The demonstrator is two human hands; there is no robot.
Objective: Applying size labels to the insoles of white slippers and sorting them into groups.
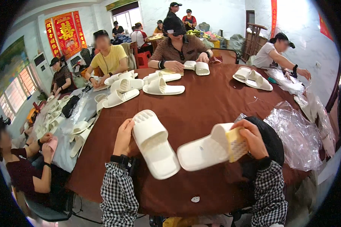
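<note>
My left hand [124, 137] is closed on the edge of a white slide slipper [154, 142], near its ridged toe end. The slipper is tilted, sole end toward me, just above the brown tablecloth. A second white slipper [202, 151] lies to its right, their heel ends nearly touching. My right hand [252, 139] grips a yellow sponge-like pad [236, 144] with a pattern of small marks, pressed to the toe end of the second slipper. Whether those fingers also hold that slipper is hidden. A small grey mark shows on its insole.
Several white slippers [163, 87] sit across the brown table [216, 102]. Crumpled clear plastic [295, 136] and a black bag [267, 138] lie right of my arm. A white scrap [195, 199] is near the front edge. Co-workers sit around; more slippers [57, 117] cover a left-hand table.
</note>
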